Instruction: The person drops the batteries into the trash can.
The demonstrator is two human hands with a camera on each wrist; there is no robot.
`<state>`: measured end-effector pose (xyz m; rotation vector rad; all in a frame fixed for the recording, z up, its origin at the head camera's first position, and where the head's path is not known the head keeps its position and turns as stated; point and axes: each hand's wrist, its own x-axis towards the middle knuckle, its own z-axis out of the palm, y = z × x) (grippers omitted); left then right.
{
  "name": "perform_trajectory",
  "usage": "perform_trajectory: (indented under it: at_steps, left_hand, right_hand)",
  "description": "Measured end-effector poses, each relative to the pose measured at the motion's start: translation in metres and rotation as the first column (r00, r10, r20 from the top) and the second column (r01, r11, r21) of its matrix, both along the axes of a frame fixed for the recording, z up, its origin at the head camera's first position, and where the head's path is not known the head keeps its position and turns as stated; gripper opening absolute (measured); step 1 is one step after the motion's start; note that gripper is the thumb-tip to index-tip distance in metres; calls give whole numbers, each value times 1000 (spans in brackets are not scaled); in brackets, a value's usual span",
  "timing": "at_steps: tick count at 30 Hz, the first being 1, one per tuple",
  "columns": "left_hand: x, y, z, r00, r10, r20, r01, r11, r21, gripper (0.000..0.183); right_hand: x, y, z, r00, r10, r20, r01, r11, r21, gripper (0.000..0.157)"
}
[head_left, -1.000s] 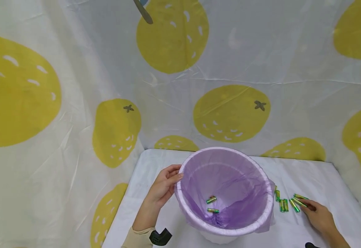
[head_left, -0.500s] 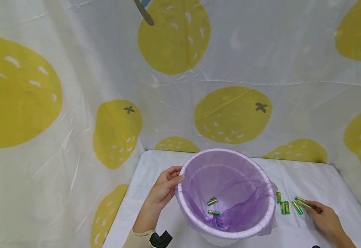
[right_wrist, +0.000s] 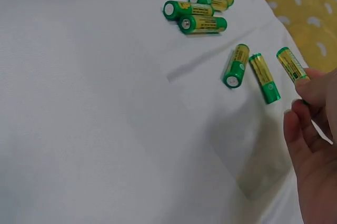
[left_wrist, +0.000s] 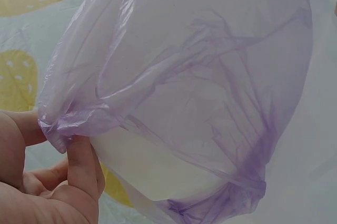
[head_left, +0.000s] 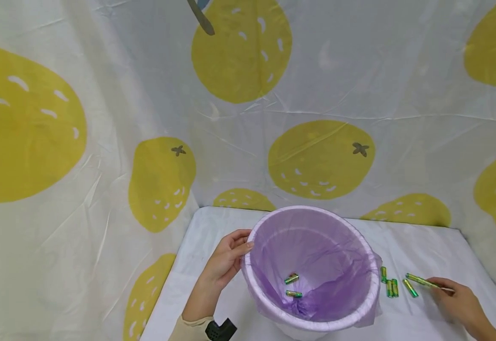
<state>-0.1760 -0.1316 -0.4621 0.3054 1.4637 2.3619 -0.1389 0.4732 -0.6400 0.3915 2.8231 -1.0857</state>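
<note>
My left hand (head_left: 224, 263) grips the left rim of a white trash bin (head_left: 269, 316), thumb over the edge. The bin is lined with a purple plastic bag (left_wrist: 210, 92) folded down over its outside, and two batteries (head_left: 293, 293) show at its bottom. To the right of the bin, my right hand (head_left: 461, 300) pinches a green and yellow battery (right_wrist: 291, 64) between thumb and fingers. Close beside it in the right wrist view lie a battery (right_wrist: 265, 78) and another battery (right_wrist: 236, 66); several more batteries (right_wrist: 202, 23) are grouped farther off.
A white cloth (head_left: 213, 220) covers the table under the bin and batteries. Behind and to the left hangs a pale sheet (head_left: 230, 156) printed with yellow fruit. A black wrist device (head_left: 220, 329) sits at my left cuff.
My right hand has drawn to the right with the pinched battery, away from the battery it lay against. The left hand keeps its grip on the bin rim.
</note>
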Motion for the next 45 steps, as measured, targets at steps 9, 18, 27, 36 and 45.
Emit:
perform_trajectory:
  at_steps: [9, 18, 27, 36, 45]
  left_hand:
    - [4, 0, 1, 1000, 9, 8, -9, 1000, 6, 35]
    - [4, 0, 0, 1000, 1, 4, -1, 1000, 8, 35]
    - [4, -1, 0, 1000, 4, 5, -4, 1000, -1, 35]
    - [1, 0, 0, 1000, 4, -15, -4, 1000, -11, 34]
    - [1, 1, 3, 1000, 17, 1, -17, 1000, -24, 36]
  right_hand:
    - [-6, -2, 20, 997, -15, -79, 15, 1000, -5, 35]
    - [-8, -9, 44, 990, 78, -121, -71, 996, 61, 34]
    - [-13, -18, 63, 975, 129, -180, -115, 990, 85, 30]
    - [-17, -27, 87, 956, 175, -237, -151, 982, 114, 23]
    - [-25, -42, 112, 895, 225, -386, -185, 973, 137, 19]
